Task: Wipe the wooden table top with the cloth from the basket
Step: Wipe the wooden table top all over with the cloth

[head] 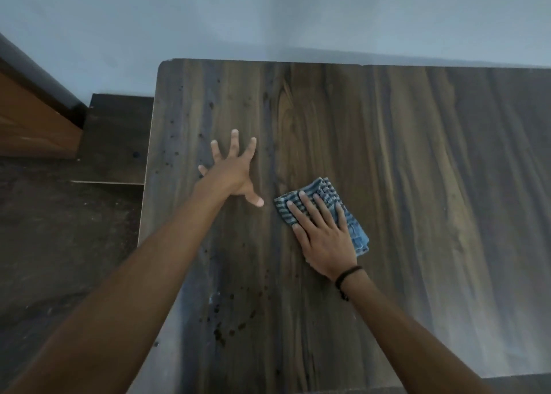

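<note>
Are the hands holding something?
Nothing gripped: the right hand presses flat on the middle of the blue striped cloth; the left hand rests on the table.

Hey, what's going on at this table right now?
A person is wiping a wooden table with a folded blue striped cloth. The right hand presses flat on the cloth near the middle of the top. The left hand rests on the bare wood beside it, fingers spread, holding nothing. Dark spots show on the left part of the top, near the front edge and further back, so that side looks not yet wiped.
</note>
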`<action>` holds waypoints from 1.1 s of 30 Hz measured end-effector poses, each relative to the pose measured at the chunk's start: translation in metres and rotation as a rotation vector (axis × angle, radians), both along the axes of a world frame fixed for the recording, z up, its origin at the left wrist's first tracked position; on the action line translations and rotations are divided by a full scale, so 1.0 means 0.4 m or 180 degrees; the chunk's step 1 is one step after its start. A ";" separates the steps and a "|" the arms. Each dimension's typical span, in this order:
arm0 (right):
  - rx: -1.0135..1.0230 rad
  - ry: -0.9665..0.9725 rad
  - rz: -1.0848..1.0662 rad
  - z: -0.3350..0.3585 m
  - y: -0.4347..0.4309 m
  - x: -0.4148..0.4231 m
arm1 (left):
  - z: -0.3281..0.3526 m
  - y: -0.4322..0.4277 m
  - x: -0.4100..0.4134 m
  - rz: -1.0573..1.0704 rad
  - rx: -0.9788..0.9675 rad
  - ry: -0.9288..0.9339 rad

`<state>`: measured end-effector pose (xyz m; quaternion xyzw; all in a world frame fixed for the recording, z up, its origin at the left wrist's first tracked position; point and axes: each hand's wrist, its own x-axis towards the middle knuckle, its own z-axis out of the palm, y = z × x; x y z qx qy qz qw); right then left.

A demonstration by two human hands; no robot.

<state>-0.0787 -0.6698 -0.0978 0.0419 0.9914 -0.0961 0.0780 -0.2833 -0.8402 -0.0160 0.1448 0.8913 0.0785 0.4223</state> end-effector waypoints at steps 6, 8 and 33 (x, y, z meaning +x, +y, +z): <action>-0.0241 -0.0063 -0.0922 0.000 0.082 -0.150 | -0.051 -0.002 0.122 -0.0087 -0.0286 -0.0146; -0.0263 0.0002 -0.1109 -0.003 0.051 -0.124 | -0.066 -0.001 0.140 -0.0064 -0.0307 -0.0055; -0.0248 -0.0061 -0.0713 -0.003 0.054 0.072 | -0.078 -0.080 0.281 0.0225 -0.0275 0.0115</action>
